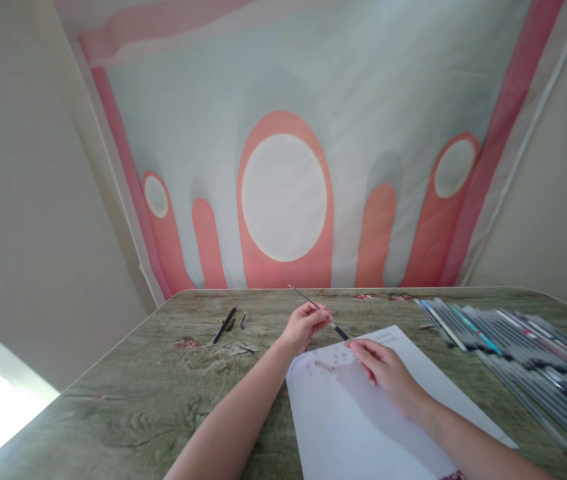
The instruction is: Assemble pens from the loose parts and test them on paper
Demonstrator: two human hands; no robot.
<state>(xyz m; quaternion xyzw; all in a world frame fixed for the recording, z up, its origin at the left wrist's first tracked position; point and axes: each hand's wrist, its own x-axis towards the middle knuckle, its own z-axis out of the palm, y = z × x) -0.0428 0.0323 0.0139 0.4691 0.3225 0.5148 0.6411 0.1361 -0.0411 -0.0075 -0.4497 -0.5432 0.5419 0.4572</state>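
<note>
Between my hands is a slim pen (339, 331), tilted, with a thick black section at its lower right end. A thin dark shaft extends past my fingers to the upper left. My left hand (308, 324) is closed in a pinch around its middle. At the black end, the fingertips of my right hand (386, 372) are closed on it, above the paper. Under my right hand lies a white sheet of paper (358, 427) with small handwritten marks near its far edge. Whether the thin shaft is a separate refill, I cannot tell.
Many clear-barrelled pens (518, 333) lie in rows on the right of the wood-grain table (128, 400). Left of centre lie a black pen (224, 325) and small dark pieces (244, 321). A pink and grey printed cloth (283, 267) hangs behind the table.
</note>
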